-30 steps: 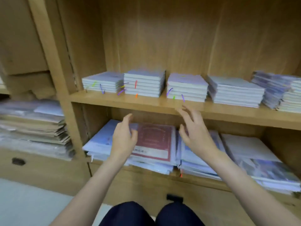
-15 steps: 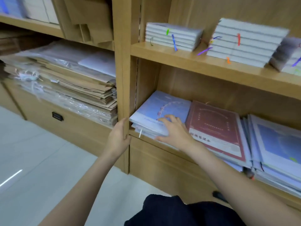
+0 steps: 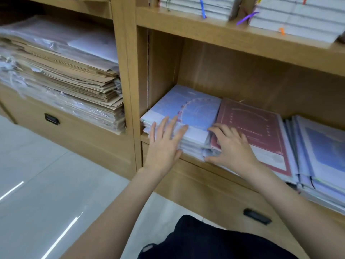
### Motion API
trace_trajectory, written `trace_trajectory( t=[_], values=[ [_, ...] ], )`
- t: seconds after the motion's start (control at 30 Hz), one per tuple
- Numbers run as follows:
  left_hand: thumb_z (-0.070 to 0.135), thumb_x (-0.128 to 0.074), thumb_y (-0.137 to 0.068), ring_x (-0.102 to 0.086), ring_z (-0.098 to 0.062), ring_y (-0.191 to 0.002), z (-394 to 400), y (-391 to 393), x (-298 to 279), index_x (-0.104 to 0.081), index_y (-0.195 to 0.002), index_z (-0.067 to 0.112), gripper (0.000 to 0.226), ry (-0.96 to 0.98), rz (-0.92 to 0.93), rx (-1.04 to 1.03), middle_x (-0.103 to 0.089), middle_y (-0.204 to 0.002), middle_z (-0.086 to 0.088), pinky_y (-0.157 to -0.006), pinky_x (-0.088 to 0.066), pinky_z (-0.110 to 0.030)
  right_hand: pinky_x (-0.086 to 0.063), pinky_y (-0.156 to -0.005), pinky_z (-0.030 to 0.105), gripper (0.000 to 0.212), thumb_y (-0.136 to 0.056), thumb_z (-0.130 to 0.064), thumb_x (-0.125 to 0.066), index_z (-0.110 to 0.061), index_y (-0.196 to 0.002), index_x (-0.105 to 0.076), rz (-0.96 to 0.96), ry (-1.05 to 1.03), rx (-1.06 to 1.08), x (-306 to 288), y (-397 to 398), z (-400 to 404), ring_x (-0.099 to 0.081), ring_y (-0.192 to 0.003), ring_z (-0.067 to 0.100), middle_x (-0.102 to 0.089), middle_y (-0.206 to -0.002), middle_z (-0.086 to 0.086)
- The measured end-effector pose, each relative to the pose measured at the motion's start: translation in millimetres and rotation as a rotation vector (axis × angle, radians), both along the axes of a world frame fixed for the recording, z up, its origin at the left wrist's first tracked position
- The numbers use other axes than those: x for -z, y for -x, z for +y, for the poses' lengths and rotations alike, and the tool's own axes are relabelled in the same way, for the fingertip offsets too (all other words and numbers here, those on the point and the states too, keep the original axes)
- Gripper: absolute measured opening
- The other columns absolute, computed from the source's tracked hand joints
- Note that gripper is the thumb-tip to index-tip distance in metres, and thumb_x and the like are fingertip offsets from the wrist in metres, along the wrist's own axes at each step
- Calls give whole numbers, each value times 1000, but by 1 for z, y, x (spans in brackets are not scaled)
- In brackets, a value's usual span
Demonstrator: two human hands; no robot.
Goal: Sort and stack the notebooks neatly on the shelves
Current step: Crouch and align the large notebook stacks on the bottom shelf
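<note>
A stack of pale blue notebooks [image 3: 188, 107] lies at the left end of the lower shelf [image 3: 194, 161]. My left hand [image 3: 164, 143] presses flat with straight fingers against the stack's front left edge. A dark red notebook [image 3: 261, 126] tops the neighbouring pile. My right hand [image 3: 233, 146] sits at the seam between the two piles, fingers curled over the red pile's corner and thumb under its front edge. More blue notebooks [image 3: 321, 152] lie further right. White notebook stacks [image 3: 295, 17] with coloured ribbon markers sit on the upper shelf [image 3: 224, 34].
A wooden upright [image 3: 127, 71] divides this bay from the left bay, which holds brown envelopes and plastic-wrapped paper [image 3: 61, 71]. Drawers with black handles [image 3: 256, 215] run below the shelves. Pale glossy floor [image 3: 37, 184] lies at the left. My dark-clothed knees [image 3: 214, 240] are at the bottom.
My left hand left the wooden upright and now presses the blue stack's front. My right hand slid from the blue cover to the seam beside the red notebook. The view moved closer.
</note>
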State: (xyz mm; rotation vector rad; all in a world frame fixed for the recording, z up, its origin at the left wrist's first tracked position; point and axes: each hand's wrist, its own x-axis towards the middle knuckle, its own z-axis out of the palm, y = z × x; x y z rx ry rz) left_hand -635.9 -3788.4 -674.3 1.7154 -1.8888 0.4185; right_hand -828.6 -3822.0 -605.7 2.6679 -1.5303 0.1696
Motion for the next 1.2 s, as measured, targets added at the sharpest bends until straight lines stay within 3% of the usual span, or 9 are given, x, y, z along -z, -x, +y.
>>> trace_trajectory(
  t=[0.13,0.37,0.57,0.67,0.73,0.8,0.87,1.0,1.2],
  values=[
    [21,-88,-46,-39,-25,-124,-11,2,6,-43,-128,26,94,-26,-92,-30,-52,-133,-4,-109,-22,-51,-42,-94,48,88,-51,-44,-86,-11,-126,-53,48,185,-47,22,1,-3,-53,-118,30,-56,-126,6],
    [24,-89,-48,-48,-28,-121,-16,-4,9,-42,-128,24,93,1,-165,-20,-53,-132,-6,-105,-28,-56,-47,-89,55,88,-31,-34,-93,-5,-109,-64,98,272,-78,28,16,-3,-64,-106,31,-65,-118,11],
    [26,-89,-51,-49,-31,-123,-17,-6,7,-40,-129,23,91,28,-160,-8,-53,-131,-11,-105,-28,-56,-45,-94,50,77,-37,-26,-92,-6,-107,-65,145,272,-85,27,48,14,-61,-113,31,-61,-126,12],
    [27,-86,-59,-41,-35,-129,-6,-12,10,-36,-134,20,90,68,49,-50,-44,-138,-17,-107,-26,-53,-40,-102,44,82,-46,-32,-91,-7,-117,-61,217,191,-40,19,49,20,-54,-122,29,-53,-135,11],
    [21,-81,-69,-31,-34,-132,6,-21,10,-32,-140,13,87,91,371,-52,-32,-145,-20,-109,-24,-39,-17,-115,35,92,-66,-44,-80,-9,-141,-38,227,134,-55,7,43,22,-29,-140,24,-29,-152,8],
    [12,-74,-75,-28,-27,-133,12,-29,10,-29,-142,7,81,70,692,-62,-30,-145,-15,-105,-20,-18,-3,-114,26,97,-77,-48,-70,-13,-149,-15,-22,-45,-57,-9,26,24,-10,-145,18,-15,-157,3],
    [5,-69,-76,-34,-21,-130,10,-33,14,-30,-142,7,77,25,869,-49,-38,-140,-9,-102,-25,-16,-11,-113,27,97,-76,-45,-72,-19,-149,-12,-328,-160,-24,-19,0,20,-12,-144,18,-14,-156,1],
    [-7,-62,-78,-39,-11,-124,10,-33,8,-29,-141,9,73,-79,1151,27,-40,-133,2,-103,-33,-25,-22,-114,48,99,-75,-50,-72,-32,-149,-8,-438,-363,189,-19,-43,-1,-11,-143,34,5,-157,5],
    [-2,-63,-82,-41,-16,-127,9,-46,7,-30,-141,6,68,-95,1309,-32,-44,-138,-9,-101,-31,-22,-41,-93,35,73,-85,-42,-64,-20,-145,-29,-459,-335,314,-8,-34,-12,-43,-126,30,-41,-142,14]
  ],
)
